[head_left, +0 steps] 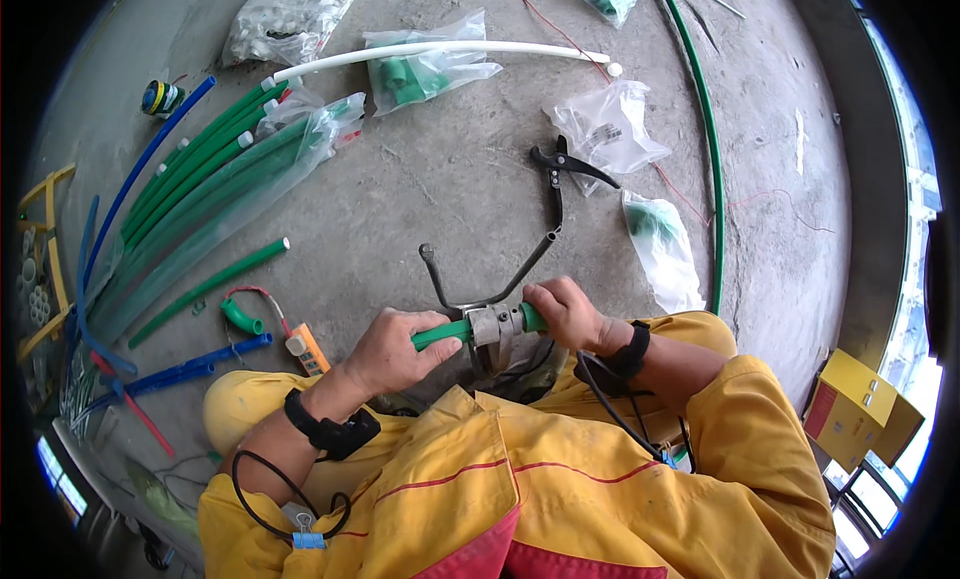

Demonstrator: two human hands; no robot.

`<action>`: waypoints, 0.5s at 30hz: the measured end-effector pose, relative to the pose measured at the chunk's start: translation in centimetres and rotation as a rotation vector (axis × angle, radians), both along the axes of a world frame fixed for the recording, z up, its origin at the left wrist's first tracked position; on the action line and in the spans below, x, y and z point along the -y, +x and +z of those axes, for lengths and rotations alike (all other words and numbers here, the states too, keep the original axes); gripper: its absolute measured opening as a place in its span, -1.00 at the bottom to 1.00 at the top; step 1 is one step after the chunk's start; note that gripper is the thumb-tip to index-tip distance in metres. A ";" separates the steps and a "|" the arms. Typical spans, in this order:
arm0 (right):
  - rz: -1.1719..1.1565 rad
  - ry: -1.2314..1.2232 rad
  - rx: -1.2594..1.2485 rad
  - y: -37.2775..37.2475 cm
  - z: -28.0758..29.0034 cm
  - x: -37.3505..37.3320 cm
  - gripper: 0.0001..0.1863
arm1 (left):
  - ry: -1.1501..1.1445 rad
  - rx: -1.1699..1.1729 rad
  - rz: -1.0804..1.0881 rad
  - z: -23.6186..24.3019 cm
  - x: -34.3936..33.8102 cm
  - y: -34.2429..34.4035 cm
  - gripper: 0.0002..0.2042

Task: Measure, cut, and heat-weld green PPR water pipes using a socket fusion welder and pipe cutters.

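Observation:
My left hand [388, 347] is closed around a short green pipe [442, 335], whose far end meets the left side of a grey metal heating head [487, 326]. On the opposite side, my right hand [572, 314] grips a green pipe fitting [532, 320], pressed up to the head's right side; my fingers hide most of its shape. The head belongs to a pipe welding tool held low in front of me on a bent metal stand [520, 272]. Beyond it lies a black-handled pipe cutter [566, 163] on the concrete floor.
Long green pipes in clear plastic [235, 179] lie at the left, near blue pipes [180, 373]. An orange power strip [306, 349] and a green elbow [243, 317] sit by my left knee. Bags of fittings [655, 224] and a long green pipe [706, 129] are at the right.

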State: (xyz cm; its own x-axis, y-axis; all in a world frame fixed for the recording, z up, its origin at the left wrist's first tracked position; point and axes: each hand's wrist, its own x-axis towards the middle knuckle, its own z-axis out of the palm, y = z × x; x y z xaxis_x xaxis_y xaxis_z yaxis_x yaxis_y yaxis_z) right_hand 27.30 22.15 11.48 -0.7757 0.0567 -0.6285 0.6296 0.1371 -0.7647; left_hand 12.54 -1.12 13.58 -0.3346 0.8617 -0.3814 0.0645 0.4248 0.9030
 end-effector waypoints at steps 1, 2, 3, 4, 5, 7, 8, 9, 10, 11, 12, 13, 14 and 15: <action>-0.030 -0.047 0.072 0.0 0.0 0.0 -0.51 | 0.008 -0.005 -0.010 0.0 -0.1 -0.1 -0.75; -0.029 -0.049 0.073 0.0 -0.1 0.1 -0.51 | 0.015 -0.011 -0.020 0.1 -0.1 -0.2 -0.75; -0.051 -0.068 0.134 0.1 -0.2 0.1 -0.52 | 0.013 -0.010 -0.020 0.1 -0.2 -0.2 -0.75; -0.072 -0.087 0.196 0.1 -0.2 0.1 -0.52 | 0.018 -0.021 -0.028 0.2 -0.2 -0.2 -0.76; -0.071 -0.089 0.197 0.1 -0.3 0.1 -0.52 | 0.023 -0.033 -0.035 0.2 -0.3 -0.2 -0.76; -0.060 -0.114 0.271 -0.1 -0.1 -0.1 -0.59 | 0.016 -0.039 -0.041 0.3 -0.4 -0.2 -0.76; -0.059 -0.115 0.272 -0.2 0.3 0.0 -0.59 | 0.010 -0.046 -0.046 0.3 -0.4 -0.2 -0.76; -0.010 -0.057 0.219 -0.3 0.9 0.0 -0.59 | 0.008 -0.045 -0.046 0.2 -0.4 -0.2 -0.76; 0.040 0.001 0.166 -0.4 1.2 0.0 -0.59 | 0.018 -0.057 -0.048 0.2 -0.4 -0.1 -0.76; 0.038 0.001 0.166 -0.3 1.1 0.1 -0.59 | 0.031 -0.070 -0.052 0.2 -0.4 -0.1 -0.76; 0.038 0.017 0.172 -0.2 0.9 0.1 -0.61 | 0.030 -0.070 -0.054 0.2 -0.4 -0.1 -0.76; 0.038 0.033 0.177 -0.2 0.8 0.0 -0.62 | 0.026 -0.071 -0.058 0.3 -0.5 -0.1 -0.75; 0.041 0.032 0.178 -0.5 0.8 0.1 -0.62 | 0.020 -0.072 -0.059 0.3 -0.5 -0.1 -0.75; -0.065 -0.047 0.300 -1.0 1.1 0.2 -0.64 | 0.019 -0.072 -0.055 0.2 -0.5 -0.1 -0.75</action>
